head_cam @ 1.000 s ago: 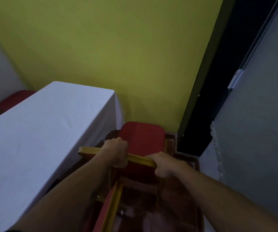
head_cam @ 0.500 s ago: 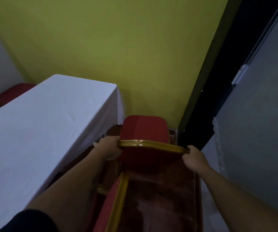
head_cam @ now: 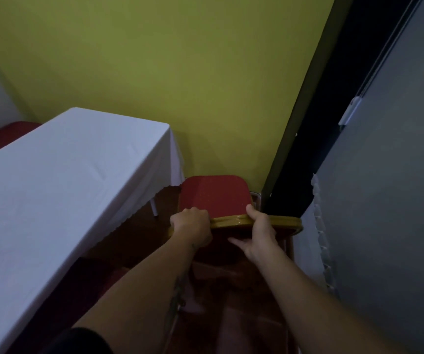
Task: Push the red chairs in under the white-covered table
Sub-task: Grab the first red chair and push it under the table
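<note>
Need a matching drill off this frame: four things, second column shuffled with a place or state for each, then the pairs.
Things:
1. left hand
2. right hand
3. tablecloth
4. far chair

Places or states:
A. white, scalloped hem hanging over the table edge
B. red, partly hidden beyond the table's far left side
C. closed over the gold chair rail at its left end
D. on the same rail, further right, thumb spread below

Pairs: 1-C, 2-D, 3-A, 4-B

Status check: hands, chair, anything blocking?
Both hands, left and right, gripping chair backrest. Chair right of table, not under it. Wall close ahead.
</note>
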Action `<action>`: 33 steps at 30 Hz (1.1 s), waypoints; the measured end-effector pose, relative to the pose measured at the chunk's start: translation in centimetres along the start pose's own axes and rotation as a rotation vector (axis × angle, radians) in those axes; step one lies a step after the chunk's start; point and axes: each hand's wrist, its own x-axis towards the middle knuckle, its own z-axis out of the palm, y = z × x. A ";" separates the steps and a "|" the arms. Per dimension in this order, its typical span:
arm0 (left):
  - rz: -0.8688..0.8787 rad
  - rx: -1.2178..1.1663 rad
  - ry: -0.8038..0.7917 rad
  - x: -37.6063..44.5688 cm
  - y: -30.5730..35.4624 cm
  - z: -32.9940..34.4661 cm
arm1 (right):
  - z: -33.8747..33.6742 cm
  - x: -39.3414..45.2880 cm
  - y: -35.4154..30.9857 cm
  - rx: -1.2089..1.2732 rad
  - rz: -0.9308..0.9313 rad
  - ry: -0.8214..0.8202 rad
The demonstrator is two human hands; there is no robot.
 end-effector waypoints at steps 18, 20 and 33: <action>0.314 -0.172 -0.238 -2.6 4.9 0.7 | -6.9 1.4 -5.2 -0.191 -0.145 -0.077; 0.331 -0.174 -0.237 -3.2 6.4 0.7 | -8.0 2.1 -6.4 -0.280 -0.168 -0.104; 0.297 -0.222 -0.222 -2.6 9.2 0.8 | -7.2 6.0 -10.3 -0.578 -0.154 -0.245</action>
